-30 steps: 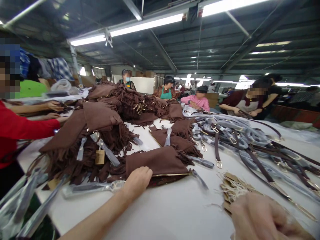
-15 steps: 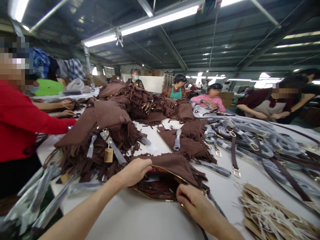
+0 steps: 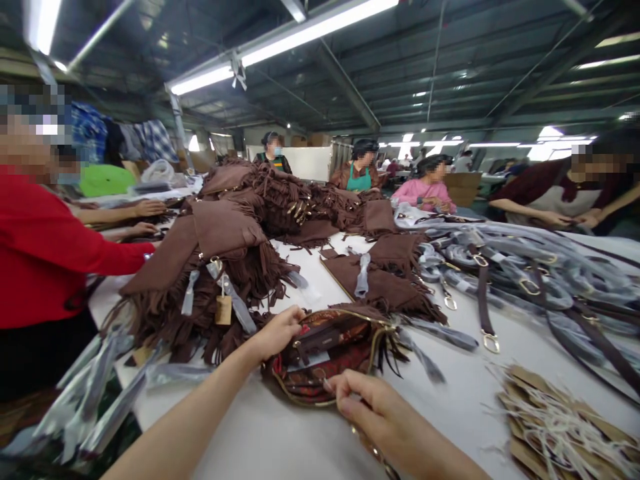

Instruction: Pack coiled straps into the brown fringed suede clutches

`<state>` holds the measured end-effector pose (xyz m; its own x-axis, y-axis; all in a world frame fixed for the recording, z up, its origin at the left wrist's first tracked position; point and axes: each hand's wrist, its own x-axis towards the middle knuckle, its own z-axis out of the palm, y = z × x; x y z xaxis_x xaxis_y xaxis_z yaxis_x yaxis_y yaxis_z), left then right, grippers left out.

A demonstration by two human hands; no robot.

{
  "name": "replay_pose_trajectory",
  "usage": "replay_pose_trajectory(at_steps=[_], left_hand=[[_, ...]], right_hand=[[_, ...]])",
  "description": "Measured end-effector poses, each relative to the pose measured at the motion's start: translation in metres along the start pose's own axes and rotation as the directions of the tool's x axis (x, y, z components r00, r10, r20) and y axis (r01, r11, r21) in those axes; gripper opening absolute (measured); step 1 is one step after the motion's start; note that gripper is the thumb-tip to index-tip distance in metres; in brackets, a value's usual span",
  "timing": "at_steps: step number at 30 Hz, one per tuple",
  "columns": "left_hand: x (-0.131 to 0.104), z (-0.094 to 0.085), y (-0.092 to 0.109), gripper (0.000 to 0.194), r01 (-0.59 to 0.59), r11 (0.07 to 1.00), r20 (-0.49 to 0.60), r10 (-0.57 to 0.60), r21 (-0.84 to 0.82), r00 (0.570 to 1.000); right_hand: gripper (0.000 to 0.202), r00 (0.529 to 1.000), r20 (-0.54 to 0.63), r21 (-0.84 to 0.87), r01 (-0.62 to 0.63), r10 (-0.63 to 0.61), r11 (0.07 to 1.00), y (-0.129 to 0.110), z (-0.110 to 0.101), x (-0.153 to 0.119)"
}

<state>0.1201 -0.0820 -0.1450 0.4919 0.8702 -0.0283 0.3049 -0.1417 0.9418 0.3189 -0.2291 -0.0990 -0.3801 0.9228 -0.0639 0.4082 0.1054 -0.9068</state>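
Observation:
A brown fringed bag [image 3: 320, 353] lies unzipped at the table's near side, its mouth spread wide. A red patterned lining [image 3: 345, 370], a dark inner pocket panel and a pale slip show inside. My left hand [image 3: 280, 333] is closed on the bag's left rim, thumb and fingers pinching its edge. At the front right rim is my right hand [image 3: 365, 403], fingers curled together, with a brown strap with gold fittings [image 3: 373, 450] running out beneath its palm. The fingertips overlap the lining in view; whether they touch it I cannot tell.
Brown fringed bags [image 3: 225, 230] are heaped at left and centre. Plastic-wrapped straps with gold buckles [image 3: 525, 273] spread across the right side. Brown paper tags with white strings [image 3: 560, 420] are piled at near right. A co-worker in red [image 3: 45, 247] reaches in from the left; several others surround the table.
The bag's mouth has opened wider, showing more lining and the inner pocket panel. My right hand has shifted slightly left and down, its fingers turned over the opening. The view has swung a little.

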Motion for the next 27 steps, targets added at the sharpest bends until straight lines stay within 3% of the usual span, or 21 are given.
replay_pose_trajectory(at_steps=[3, 6, 12, 19, 22, 24, 27], left_hand=[[0.005, 0.001, -0.011, 0.017, 0.051, 0.992, 0.001, -0.051, -0.115, 0.999], [0.003, 0.001, -0.012, 0.021, 0.046, 0.979, 0.0, -0.047, -0.197, 0.999], [-0.008, -0.001, -0.002, 0.048, -0.061, 0.962, 0.042, 0.075, -0.267, 0.996], [-0.03, -0.025, 0.028, 0.022, -0.169, 0.986, 0.266, 0.159, 0.014, 0.951], [-0.048, -0.03, 0.037, 0.043, -0.231, 0.949, 0.351, 0.145, 0.216, 0.925], [-0.057, -0.025, 0.035, 0.049, -0.273, 0.907, 0.306, 0.173, 0.322, 0.936], [-0.063, -0.014, 0.025, 0.034, -0.248, 0.923, 0.13, 0.218, 0.295, 0.967]], right_hand=[[0.016, 0.998, -0.058, 0.079, 0.002, 0.003, 0.997, 0.004, 0.011, 0.031], [0.016, 0.991, -0.045, 0.246, -0.112, 0.127, 0.963, 0.007, 0.021, 0.058], [0.035, 0.974, 0.01, 0.404, -0.21, 0.225, 0.891, 0.004, 0.032, 0.075], [0.049, 0.961, 0.05, 0.485, -0.261, 0.272, 0.834, 0.009, 0.026, 0.071], [0.052, 0.964, 0.059, 0.497, -0.254, 0.26, 0.83, 0.011, 0.025, 0.071], [0.054, 0.968, 0.047, 0.515, -0.234, 0.246, 0.825, 0.011, 0.025, 0.071], [0.057, 0.973, 0.023, 0.547, -0.204, 0.229, 0.812, 0.009, 0.023, 0.069]])
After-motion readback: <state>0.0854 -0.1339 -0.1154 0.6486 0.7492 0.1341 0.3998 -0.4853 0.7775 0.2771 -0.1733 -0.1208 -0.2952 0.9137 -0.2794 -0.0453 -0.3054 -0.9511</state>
